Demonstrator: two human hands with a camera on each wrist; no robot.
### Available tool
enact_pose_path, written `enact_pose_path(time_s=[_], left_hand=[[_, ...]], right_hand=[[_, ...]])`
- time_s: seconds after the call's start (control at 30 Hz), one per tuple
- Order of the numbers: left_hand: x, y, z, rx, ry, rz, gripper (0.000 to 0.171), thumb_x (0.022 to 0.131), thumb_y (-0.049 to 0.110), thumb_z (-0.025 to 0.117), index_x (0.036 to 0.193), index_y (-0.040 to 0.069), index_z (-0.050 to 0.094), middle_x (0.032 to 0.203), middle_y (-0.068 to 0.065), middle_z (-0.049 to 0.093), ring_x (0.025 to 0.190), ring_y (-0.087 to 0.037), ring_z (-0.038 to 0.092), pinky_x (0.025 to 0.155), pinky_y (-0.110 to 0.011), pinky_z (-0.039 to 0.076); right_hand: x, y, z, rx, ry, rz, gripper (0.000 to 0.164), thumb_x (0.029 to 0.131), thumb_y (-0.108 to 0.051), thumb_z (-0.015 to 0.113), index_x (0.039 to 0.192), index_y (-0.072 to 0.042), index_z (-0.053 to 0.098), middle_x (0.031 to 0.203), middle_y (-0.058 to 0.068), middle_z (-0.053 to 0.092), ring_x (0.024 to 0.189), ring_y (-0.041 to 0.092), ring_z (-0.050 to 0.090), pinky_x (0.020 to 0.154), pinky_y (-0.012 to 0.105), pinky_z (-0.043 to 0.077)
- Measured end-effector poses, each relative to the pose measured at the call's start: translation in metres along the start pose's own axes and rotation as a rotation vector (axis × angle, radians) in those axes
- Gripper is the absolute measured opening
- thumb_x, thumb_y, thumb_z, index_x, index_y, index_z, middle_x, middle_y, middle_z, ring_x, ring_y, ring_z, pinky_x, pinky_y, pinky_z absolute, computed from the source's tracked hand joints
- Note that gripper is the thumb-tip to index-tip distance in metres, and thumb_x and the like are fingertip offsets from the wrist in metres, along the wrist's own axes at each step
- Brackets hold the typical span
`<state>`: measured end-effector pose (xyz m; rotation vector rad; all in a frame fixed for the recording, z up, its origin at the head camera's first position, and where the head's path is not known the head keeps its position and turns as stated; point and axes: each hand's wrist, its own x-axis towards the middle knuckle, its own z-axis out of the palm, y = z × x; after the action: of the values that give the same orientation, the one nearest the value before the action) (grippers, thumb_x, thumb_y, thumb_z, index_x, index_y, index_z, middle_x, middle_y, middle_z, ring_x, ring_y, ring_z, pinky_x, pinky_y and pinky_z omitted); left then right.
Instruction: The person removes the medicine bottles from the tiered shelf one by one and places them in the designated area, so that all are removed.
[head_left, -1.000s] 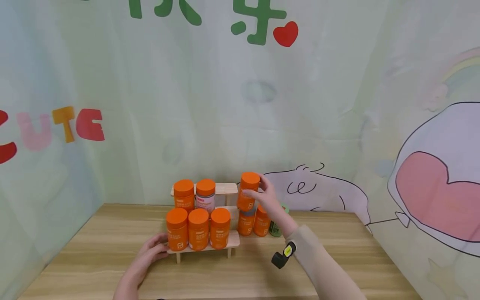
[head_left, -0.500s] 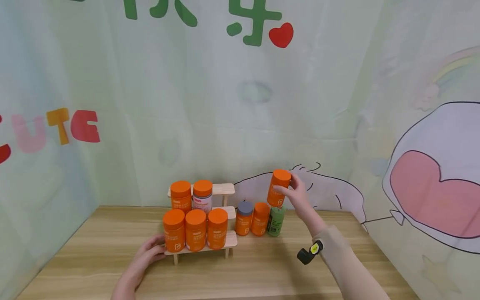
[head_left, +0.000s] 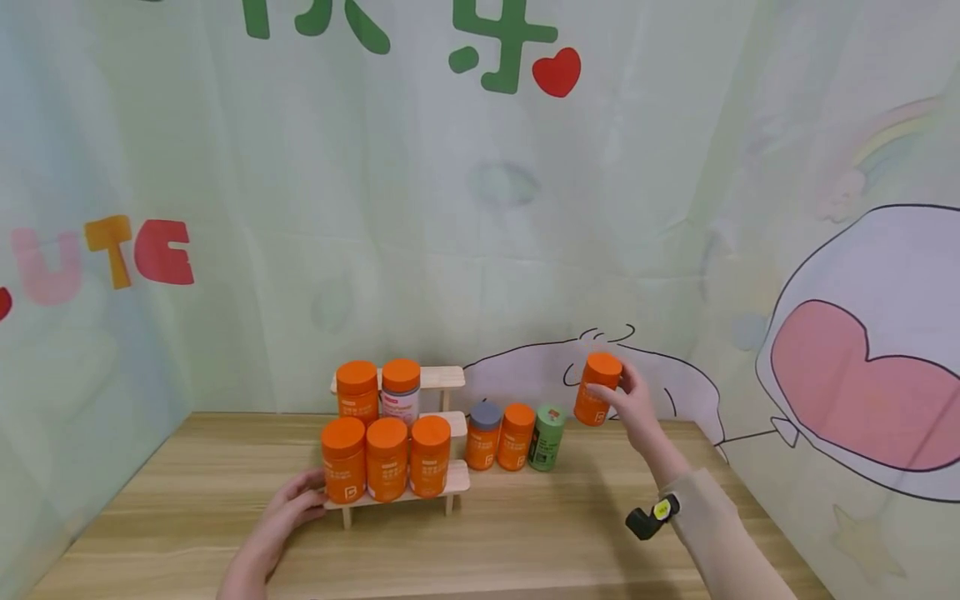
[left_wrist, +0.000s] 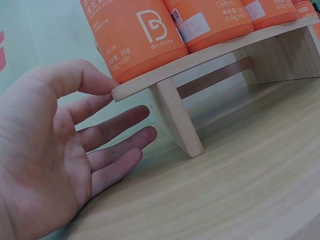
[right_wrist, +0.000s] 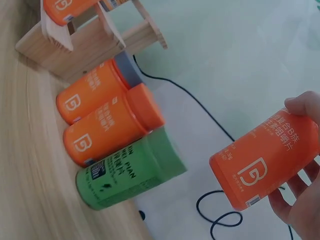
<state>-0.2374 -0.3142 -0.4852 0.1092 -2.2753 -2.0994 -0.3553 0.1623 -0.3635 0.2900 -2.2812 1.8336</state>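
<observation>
My right hand point(head_left: 633, 404) grips an orange bottle point(head_left: 598, 387) with an orange lid around its upper side. The bottle is raised above the table, to the right of the standing bottles, and tilts slightly. In the right wrist view, the fingers and thumb wrap the held bottle point(right_wrist: 267, 157) from the right. My left hand point(head_left: 288, 508) is at the left end of a stepped wooden rack point(head_left: 459, 477). In the left wrist view, the thumb and index finger pinch the corner of its lowest board point(left_wrist: 150, 77); the other fingers stretch out below.
Three orange-lidded bottles stand on the rack's lowest step, including a front-left bottle point(head_left: 344, 462). Higher up are an orange bottle point(head_left: 357, 390) and a pink-labelled bottle point(head_left: 401, 392). Right of the rack stand a grey-lidded bottle point(head_left: 483, 437), an orange bottle point(head_left: 516, 437) and a green bottle point(head_left: 547, 440).
My right hand has carried the orange bottle rightward from beside the rack, past the row of standing bottles, and slightly down in the last half second. My left hand stays at the rack.
</observation>
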Motion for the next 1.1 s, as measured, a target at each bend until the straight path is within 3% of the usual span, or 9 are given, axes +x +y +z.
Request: enact_pose_path(time_s=[0.17, 0.37, 0.5, 0.73, 1.0, 1.1], left_hand=[[0.0, 0.0, 0.001, 0.014, -0.017, -0.01, 0.05, 0.092, 0.001, 0.049, 0.137, -0.018, 0.037, 0.134, -0.022, 0.052, 0.091, 0.003, 0.057, 0.08, -0.022, 0.054], [0.0, -0.001, 0.001, 0.014, -0.018, -0.012, 0.05, 0.092, 0.001, 0.048, 0.137, -0.018, 0.037, 0.135, -0.023, 0.051, 0.09, 0.004, 0.057, 0.08, -0.022, 0.054], [0.0, -0.001, 0.001, 0.001, 0.006, 0.001, 0.048, 0.091, 0.001, 0.05, 0.135, -0.017, 0.04, 0.126, -0.012, 0.057, 0.09, 0.002, 0.058, 0.079, -0.022, 0.054], [-0.003, 0.0, 0.0, 0.007, 0.015, 0.012, 0.047, 0.092, 0.002, 0.05, 0.134, -0.017, 0.041, 0.125, -0.01, 0.058, 0.09, 0.002, 0.059, 0.079, -0.022, 0.054], [-0.002, -0.001, 0.0, -0.006, 0.012, 0.025, 0.044, 0.092, 0.0, 0.049, 0.132, -0.017, 0.042, 0.11, 0.01, 0.058, 0.088, 0.002, 0.059, 0.077, -0.022, 0.054], [0.0, -0.001, 0.0, 0.002, 0.004, 0.024, 0.045, 0.093, 0.0, 0.048, 0.134, -0.018, 0.041, 0.116, 0.004, 0.059, 0.089, 0.002, 0.059, 0.078, -0.022, 0.054]], right_hand=[[-0.005, 0.016, -0.003, -0.025, 0.011, 0.037, 0.055, 0.091, -0.014, 0.064, 0.141, -0.006, 0.043, 0.13, 0.01, 0.054, 0.112, 0.013, 0.05, 0.097, 0.033, 0.044], [-0.009, 0.036, -0.003, -0.017, 0.017, 0.079, 0.055, 0.091, -0.013, 0.064, 0.141, -0.005, 0.043, 0.136, 0.018, 0.051, 0.117, 0.021, 0.049, 0.103, 0.04, 0.041], [-0.01, 0.05, -0.002, -0.025, 0.027, 0.091, 0.052, 0.09, -0.011, 0.065, 0.138, -0.004, 0.045, 0.13, 0.013, 0.055, 0.111, 0.014, 0.052, 0.099, 0.034, 0.043], [-0.012, 0.067, 0.006, -0.012, 0.025, 0.103, 0.054, 0.088, -0.007, 0.066, 0.138, -0.002, 0.047, 0.13, 0.015, 0.056, 0.108, 0.01, 0.051, 0.1, 0.034, 0.041], [-0.015, 0.081, 0.014, 0.016, 0.01, 0.132, 0.06, 0.087, -0.004, 0.065, 0.142, 0.0, 0.043, 0.141, 0.023, 0.049, 0.127, 0.029, 0.046, 0.109, 0.042, 0.036], [-0.016, 0.086, 0.015, 0.019, 0.011, 0.14, 0.061, 0.087, -0.005, 0.065, 0.143, 0.0, 0.041, 0.143, 0.024, 0.047, 0.131, 0.034, 0.044, 0.111, 0.046, 0.034]])
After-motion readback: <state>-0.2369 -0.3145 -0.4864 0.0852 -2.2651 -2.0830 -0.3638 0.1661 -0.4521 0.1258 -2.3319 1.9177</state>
